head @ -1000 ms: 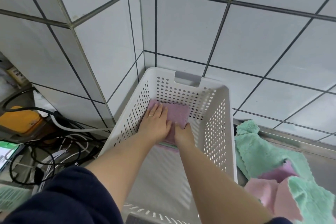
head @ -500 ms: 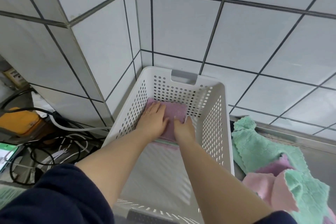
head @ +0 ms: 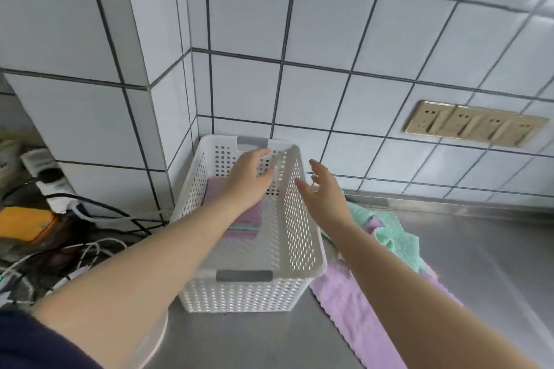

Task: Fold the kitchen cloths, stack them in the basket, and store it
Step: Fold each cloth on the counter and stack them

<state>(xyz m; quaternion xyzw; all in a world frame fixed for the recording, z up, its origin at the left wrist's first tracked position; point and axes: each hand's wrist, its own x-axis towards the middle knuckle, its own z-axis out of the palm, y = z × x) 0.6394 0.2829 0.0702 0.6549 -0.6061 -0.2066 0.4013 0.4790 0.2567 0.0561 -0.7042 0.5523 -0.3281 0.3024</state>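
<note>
Head view: both hands, left point(head: 250, 180) and right point(head: 323, 192), hover empty with fingers spread above the basket point(head: 302, 219); stacking continues, so next probably fetch a loose cloth point(head: 386, 237) to fold.

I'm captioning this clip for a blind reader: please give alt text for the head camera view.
Two bare hands, the left hand and right hand, hover open over a white perforated basket in a tiled counter corner, holding nothing. Folded purple and green cloths lie stacked inside; unfolded green and purple cloths lie on the steel counter to its right.
</note>
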